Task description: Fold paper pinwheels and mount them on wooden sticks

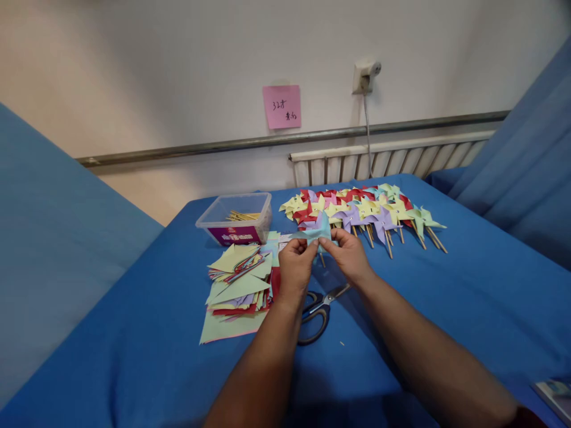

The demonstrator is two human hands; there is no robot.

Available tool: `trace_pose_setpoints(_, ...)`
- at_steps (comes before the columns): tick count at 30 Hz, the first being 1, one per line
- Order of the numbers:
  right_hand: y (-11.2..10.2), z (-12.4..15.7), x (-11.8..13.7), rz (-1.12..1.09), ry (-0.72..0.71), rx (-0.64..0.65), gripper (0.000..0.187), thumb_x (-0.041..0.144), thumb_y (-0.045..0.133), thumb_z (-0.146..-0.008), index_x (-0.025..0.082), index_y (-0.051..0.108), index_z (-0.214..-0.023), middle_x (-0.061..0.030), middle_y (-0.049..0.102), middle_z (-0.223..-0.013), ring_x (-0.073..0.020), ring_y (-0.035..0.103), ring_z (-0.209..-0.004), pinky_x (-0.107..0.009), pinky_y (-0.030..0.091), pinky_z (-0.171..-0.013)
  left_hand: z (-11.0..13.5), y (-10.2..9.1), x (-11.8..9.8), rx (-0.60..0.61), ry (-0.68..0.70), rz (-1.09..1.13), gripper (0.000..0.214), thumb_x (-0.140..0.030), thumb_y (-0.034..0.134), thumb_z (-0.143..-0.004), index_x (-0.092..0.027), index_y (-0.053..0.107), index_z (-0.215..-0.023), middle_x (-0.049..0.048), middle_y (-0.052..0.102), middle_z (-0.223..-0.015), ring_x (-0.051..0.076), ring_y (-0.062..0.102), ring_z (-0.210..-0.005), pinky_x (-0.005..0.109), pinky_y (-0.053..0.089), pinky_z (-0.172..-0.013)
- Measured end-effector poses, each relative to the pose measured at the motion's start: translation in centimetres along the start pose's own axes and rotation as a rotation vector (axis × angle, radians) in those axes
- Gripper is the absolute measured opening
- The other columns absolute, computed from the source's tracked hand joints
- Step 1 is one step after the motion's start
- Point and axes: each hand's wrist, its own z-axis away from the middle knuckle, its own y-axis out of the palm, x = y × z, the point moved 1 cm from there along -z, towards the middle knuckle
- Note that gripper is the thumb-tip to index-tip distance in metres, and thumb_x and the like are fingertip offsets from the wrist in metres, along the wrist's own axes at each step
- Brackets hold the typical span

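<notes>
Between my two hands is a light blue paper pinwheel (325, 227), held up over the middle of the table. My left hand (295, 264) pinches its lower left side with thumb and fingers, and my right hand (353, 254) pinches the right side, the thumb tips almost meeting at its centre. Fingers cover part of the folds. Just below my hands, scissors (317, 324) with dark handles lie on the blue cloth, blades pointing right. Left of my left hand are stacked cut paper sheets (241, 285) in green, yellow, red and purple.
Many finished pinwheels (383, 217) on sticks lie heaped at the back right. A clear plastic box (263, 208) with thin wooden sticks (243, 216) stands at the back left. Behind the blue-covered table (147, 321) are a radiator (357, 163) and a rail (214, 148).
</notes>
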Motion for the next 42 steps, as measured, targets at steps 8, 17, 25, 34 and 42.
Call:
trace_pose_setpoints(8,0.4,0.4,0.2,0.182,-0.103,-0.143,0.017,0.036,0.063,-0.077,0.018,0.063,-0.079,0.0004,0.066,-0.074,-0.0159,0.058,-0.069,-0.028,0.046,-0.070,-0.1,0.2,0.4,0.023,-0.045,0.078,0.025,-0.029,0.078,-0.059,-0.015,0.066,-0.076,-0.0005,0.064,-0.066,0.011,0.056,-0.061,0.023,0.043,-0.062)
trace_pose_setpoints(17,-0.3,0.3,-0.4,0.717,-0.623,-0.305,0.008,0.021,0.054,-0.085,0.021,0.062,-0.085,-0.0050,0.066,-0.083,-0.0209,0.059,-0.083,-0.035,0.044,-0.079,0.8,0.6,0.5,-0.002,0.067,-0.010,0.021,-0.027,0.071,-0.070,-0.017,0.073,-0.088,0.0067,0.073,-0.089,0.019,0.065,-0.084,0.032,0.047,-0.083)
trace_pose_setpoints(25,0.2,0.8,0.2,0.916,-0.690,-0.135,0.017,0.023,0.052,-0.089,0.021,0.065,-0.100,-0.0076,0.066,-0.096,-0.0224,0.057,-0.093,-0.038,0.040,-0.084,1.1,1.2,0.2,0.082,-0.106,0.339,0.027,-0.022,0.076,-0.063,-0.015,0.073,-0.089,0.0069,0.073,-0.093,0.019,0.065,-0.089,0.030,0.044,-0.087)
trace_pose_setpoints(34,1.2,2.1,1.7,0.952,-0.607,0.116,0.047,0.024,0.057,-0.079,0.019,0.056,-0.126,-0.0106,0.058,-0.114,-0.0274,0.049,-0.109,-0.045,0.037,-0.094,0.0,0.2,0.1,-0.027,-0.139,0.478,0.017,-0.022,0.078,-0.063,-0.014,0.065,-0.069,-0.0019,0.063,-0.066,0.009,0.055,-0.061,0.021,0.043,-0.064)
trace_pose_setpoints(42,0.6,2.1,1.6,0.692,-0.554,0.121,0.032,0.039,0.051,-0.091,0.023,0.064,-0.115,-0.0080,0.062,-0.106,-0.0227,0.056,-0.102,-0.040,0.042,-0.090,0.0,-0.1,-0.2,-0.102,-0.208,0.363,0.021,-0.027,0.078,-0.061,-0.015,0.062,-0.068,-0.0038,0.061,-0.061,0.009,0.053,-0.056,0.021,0.040,-0.058)
